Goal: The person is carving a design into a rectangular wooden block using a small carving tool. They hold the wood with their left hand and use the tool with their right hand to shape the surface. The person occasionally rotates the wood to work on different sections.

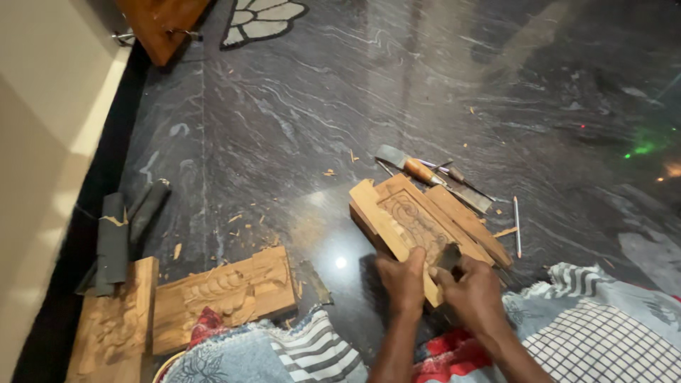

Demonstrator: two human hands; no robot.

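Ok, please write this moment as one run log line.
left hand: on carved wooden panel | right hand: gripping dark scraper against panel | chisels behind

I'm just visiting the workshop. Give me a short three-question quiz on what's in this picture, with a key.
1. True or false: both hands grip the carved panel on the floor.
2. Which lies right behind that panel? A) chisels B) a hammer C) a saw
3. Fill in: at lower left lie two more carved wooden ____.

Key:
1. True: the left hand and right hand both hold its near end; the right also holds a small dark tool.
2. A
3. blocks
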